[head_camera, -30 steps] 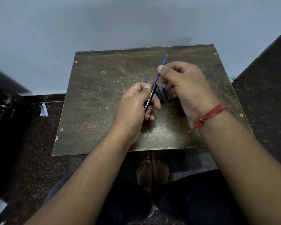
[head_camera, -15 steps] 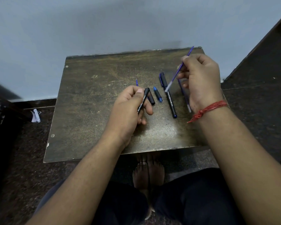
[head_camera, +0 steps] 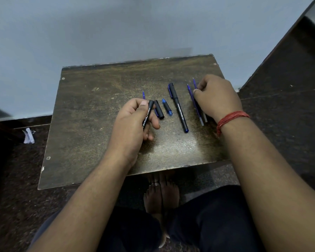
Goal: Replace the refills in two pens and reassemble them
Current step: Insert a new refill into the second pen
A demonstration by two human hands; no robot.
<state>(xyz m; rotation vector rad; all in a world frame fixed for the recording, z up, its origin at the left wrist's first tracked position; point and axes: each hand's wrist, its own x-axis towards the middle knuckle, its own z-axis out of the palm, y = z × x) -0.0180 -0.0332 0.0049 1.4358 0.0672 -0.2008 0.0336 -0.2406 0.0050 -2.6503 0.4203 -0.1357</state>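
My left hand grips an empty black pen barrel upright over the middle of the small brown table. My right hand rests at the table's right side, fingertips pinching a blue refill that lies flat. A second blue refill lies touching it on the left. A whole capped black pen lies between the hands. Just right of the barrel lie a black cap and a short black-and-blue tip piece. A third refill's tip pokes out behind my left hand.
A grey wall rises right behind the table's far edge. Dark speckled floor surrounds the table, with a white scrap on it at the left. A dark raised ledge stands to the right. My bare feet show under the table's near edge.
My right hand pulled the blue refill out of the barrel, carried it right and lowered it flat onto the table beside the other refill. My left hand stayed put with the barrel.
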